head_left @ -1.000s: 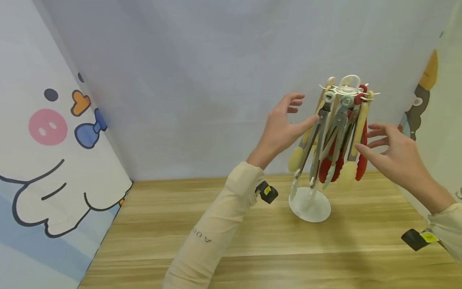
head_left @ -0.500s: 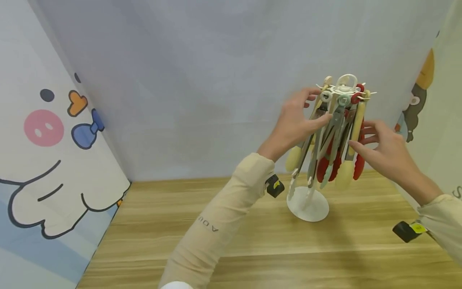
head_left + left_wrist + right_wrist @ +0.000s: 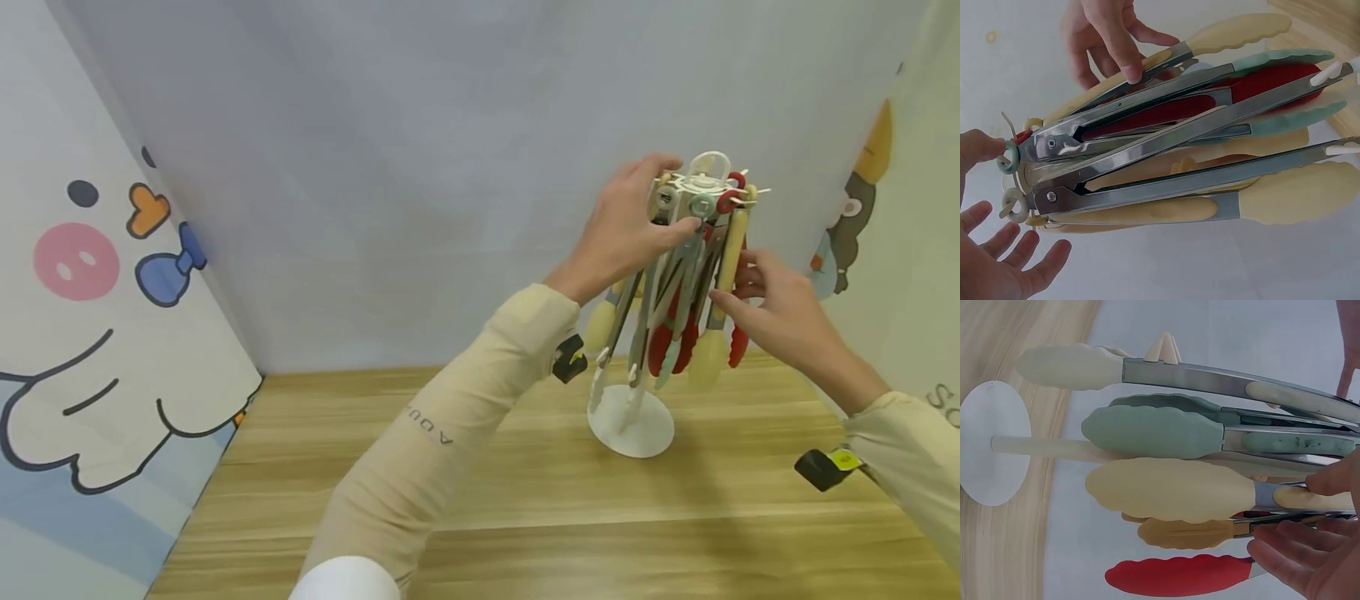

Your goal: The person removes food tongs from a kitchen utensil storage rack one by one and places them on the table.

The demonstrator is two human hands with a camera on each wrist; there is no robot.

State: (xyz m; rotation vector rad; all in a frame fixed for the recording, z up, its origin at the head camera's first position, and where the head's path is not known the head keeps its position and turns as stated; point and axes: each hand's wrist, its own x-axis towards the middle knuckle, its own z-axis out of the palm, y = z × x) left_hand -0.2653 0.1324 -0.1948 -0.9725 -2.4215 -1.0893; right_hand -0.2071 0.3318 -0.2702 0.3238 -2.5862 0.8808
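Note:
Several kitchen tongs hang by their end rings from a white rack [image 3: 652,433] in the head view, tips down. My left hand [image 3: 624,223] is at the upper left of the rack. In the left wrist view its thumb touches the ring of mint-green tongs [image 3: 1294,58], while the other fingers are spread beside a white ring. On the right side, my right hand [image 3: 786,307] pinches the handle of pale-yellow tongs [image 3: 1172,489], thumb in front and fingers behind. Red tongs [image 3: 1179,575] hang just beyond these, partly hidden in the head view.
The rack's round white base [image 3: 994,444] stands on a wood-grain table [image 3: 450,500]. A grey cloth backdrop [image 3: 412,208] rises behind. Cartoon-printed panels [image 3: 67,333] flank it on the left and right. Cream-tipped tongs [image 3: 1069,367] hang on another side.
My left hand has moved right and up, from beside the rack to its top rings. The right hand has closed in on the pale-yellow tongs' handle. The whole scene shifts slightly left.

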